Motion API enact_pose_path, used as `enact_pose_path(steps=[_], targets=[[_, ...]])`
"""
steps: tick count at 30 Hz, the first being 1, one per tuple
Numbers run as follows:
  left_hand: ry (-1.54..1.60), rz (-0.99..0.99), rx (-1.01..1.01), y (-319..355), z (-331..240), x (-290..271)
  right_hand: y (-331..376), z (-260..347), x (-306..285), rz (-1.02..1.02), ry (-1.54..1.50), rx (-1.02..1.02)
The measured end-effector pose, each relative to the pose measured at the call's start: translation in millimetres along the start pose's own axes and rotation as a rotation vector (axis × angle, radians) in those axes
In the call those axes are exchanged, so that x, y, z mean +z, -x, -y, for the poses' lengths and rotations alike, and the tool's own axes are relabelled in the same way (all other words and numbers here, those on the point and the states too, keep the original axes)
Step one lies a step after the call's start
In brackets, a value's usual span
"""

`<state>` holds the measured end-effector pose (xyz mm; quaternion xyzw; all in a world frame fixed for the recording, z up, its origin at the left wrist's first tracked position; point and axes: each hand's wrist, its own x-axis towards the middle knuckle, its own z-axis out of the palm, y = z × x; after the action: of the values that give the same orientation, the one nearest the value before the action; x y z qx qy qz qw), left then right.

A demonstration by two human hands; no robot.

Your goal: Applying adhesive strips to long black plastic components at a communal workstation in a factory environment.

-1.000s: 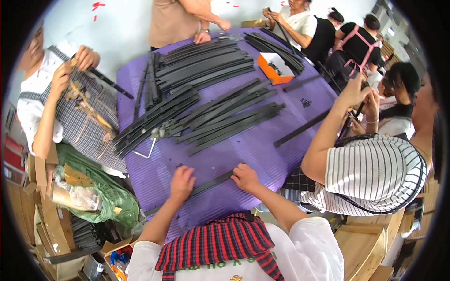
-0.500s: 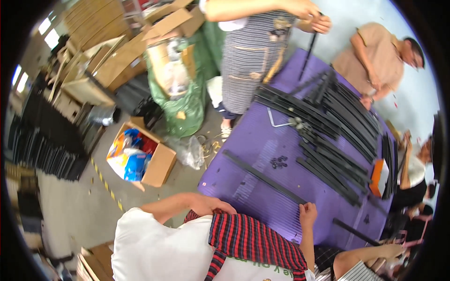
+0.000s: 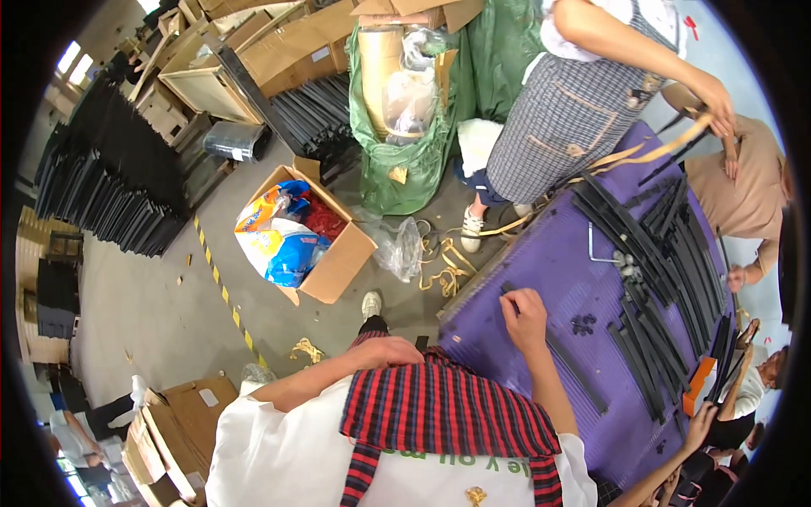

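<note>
My right hand (image 3: pixel 525 321) is over the purple table (image 3: pixel 490 346), fingers curled round the near-left end of a long black strip (image 3: pixel 577 372). The strip lies slantwise on the tabletop, running out past my hand to the right. My left hand (image 3: pixel 390 351) rests against my red-and-black striped apron (image 3: pixel 439 414), its fingertips hidden there. Close to it shows a small dark piece (image 3: pixel 421 343). Farther along the table are a cluster of small black parts (image 3: pixel 583 324), several black strips (image 3: pixel 646 363) and a bent metal rod (image 3: pixel 596 245).
A cardboard box (image 3: pixel 351 262) with coloured bags stands on the floor, left of the table. Behind it is a green sack (image 3: pixel 397 182). Yellow straps (image 3: pixel 448 269) lie by the table. A person in a checked apron (image 3: pixel 557 127) stands across; other people work at right.
My right hand has gone from the strip's right end to its left end. The view has turned, showing more floor. The person across now handles yellow strap.
</note>
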<state>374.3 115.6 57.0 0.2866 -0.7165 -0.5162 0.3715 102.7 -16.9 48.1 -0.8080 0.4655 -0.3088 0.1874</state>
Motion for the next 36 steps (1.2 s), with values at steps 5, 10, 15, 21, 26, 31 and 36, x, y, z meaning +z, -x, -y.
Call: enact_pose_path(steps=[5,10,15,21,26,31,36], targets=[[-0.235,-0.112,-0.134,14.3,-8.6,-100.7,-29.3,-10.8,62.8,-0.018,0.169,-0.049],[0.025,-0.06,-0.24,28.5,22.2,-169.5,-34.2,-11.3,74.2,0.072,0.381,-0.039],[0.344,-0.072,-0.366,-3.5,31.5,-208.4,-32.7,-3.9,69.9,0.124,0.415,0.035],[0.337,-0.31,-0.543,-39.8,63.3,-227.9,-38.6,-2.8,74.9,0.156,0.427,0.037],[0.057,-0.376,-0.549,-87.4,69.3,-249.4,-36.7,-9.4,74.1,0.163,0.429,-0.003],[0.034,-0.339,-0.561,-134.3,78.6,-257.6,-34.7,-15.4,67.5,0.173,0.41,-0.053],[0.042,-0.24,-0.495,-160.3,102.4,-254.8,-48.4,-19.1,55.9,0.23,0.288,0.045]])
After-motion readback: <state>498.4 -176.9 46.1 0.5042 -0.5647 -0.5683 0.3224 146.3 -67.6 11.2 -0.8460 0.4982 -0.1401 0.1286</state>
